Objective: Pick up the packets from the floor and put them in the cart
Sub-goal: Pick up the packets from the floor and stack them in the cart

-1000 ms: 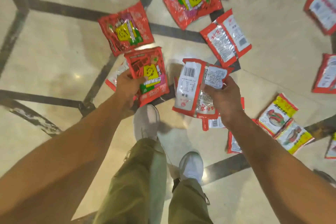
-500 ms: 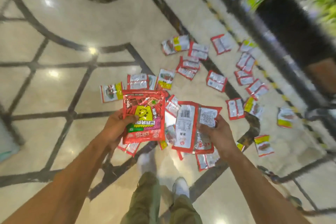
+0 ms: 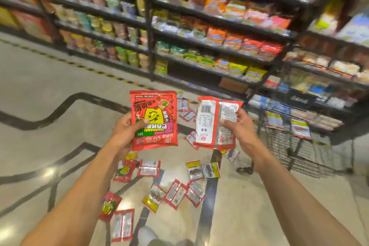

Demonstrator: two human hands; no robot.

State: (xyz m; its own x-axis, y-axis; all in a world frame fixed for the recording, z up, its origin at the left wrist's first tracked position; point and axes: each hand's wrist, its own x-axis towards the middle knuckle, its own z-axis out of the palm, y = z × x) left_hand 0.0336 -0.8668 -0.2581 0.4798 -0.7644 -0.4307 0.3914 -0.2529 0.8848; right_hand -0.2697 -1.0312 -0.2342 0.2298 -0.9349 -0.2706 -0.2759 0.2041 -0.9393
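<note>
Glossy cream stone floor [image 3: 50, 90] with dark curved and straight inlay bands, ceiling lights mirrored in the polish; yellow-and-black hazard strip [image 3: 95, 70] running along the foot of the shelving. Tall black metal shelving [image 3: 147, 26] across the far side, several tiers, crammed with crinkly snack bags in yellow, orange, red and green, all blurred. Black wire shopping cart [image 3: 295, 146] at the right, in front of the shelving, grid walls on small wheels, a few flat packets [image 3: 300, 128] lying at its top. Bare forearms reaching in from the near edge.

Left hand [image 3: 124, 128] closed on a red foil packet [image 3: 154, 120], thumb pressed across the printed front, a yellow cartoon face on it; flat, rectangular, shiny, held upright above the floor. Right hand [image 3: 240, 127] gripping a red-and-white packet [image 3: 216, 123] from its right side, back panel toward the camera, barcode and fine print on white, slightly creased; possibly more than one in the grip, unclear. Both held near each other, apart, left of the cart.

Scattered packets [image 3: 175, 193] lying flat on the floor below and beyond the hands, small red-edged rectangles, some face up in yellow and green, some showing silvery backs, several overlapping. Pale shoe tip [image 3: 146, 234] at the near edge.
</note>
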